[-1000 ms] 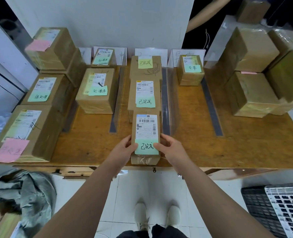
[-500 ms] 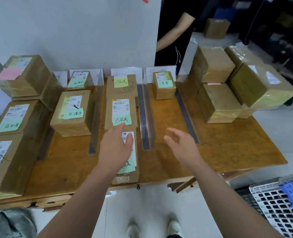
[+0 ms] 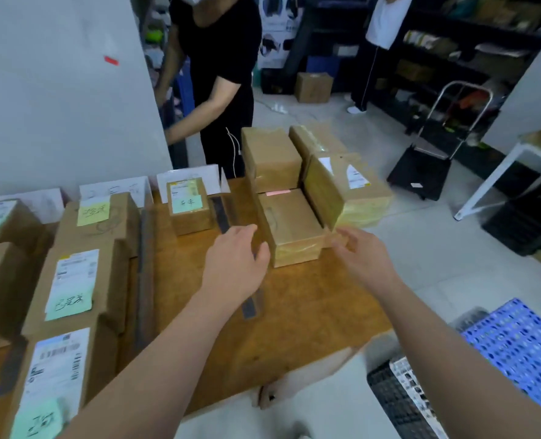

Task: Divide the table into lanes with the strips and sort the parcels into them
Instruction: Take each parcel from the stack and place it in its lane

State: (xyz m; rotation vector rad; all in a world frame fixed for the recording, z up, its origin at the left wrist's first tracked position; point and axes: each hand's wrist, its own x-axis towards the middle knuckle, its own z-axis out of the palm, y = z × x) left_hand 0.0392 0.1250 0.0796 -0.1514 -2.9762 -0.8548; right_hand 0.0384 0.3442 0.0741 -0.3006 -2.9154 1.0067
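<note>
Flanking, with released left hand (image 3: 235, 263) and right hand (image 3: 362, 256) grasping nothing, a tape-wrapped brown cardboard parcel (image 3: 294, 226).
Lies flat on the wooden desk (image 3: 297, 315) just right of the grey strip (image 3: 221, 213), long axis pointing away toward the far edge.

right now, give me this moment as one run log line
phase: reach | left hand: open, left of front parcel | right hand: open, right of it | grasp: none yet | site: unsorted stack, table right end

Soft, even indoor light falls on the brown wooden desk (image 3: 310, 312); the dark shelving (image 3: 452, 58) behind is dim. Motion blur smears everything, and straight edges bow near the corners.
</note>
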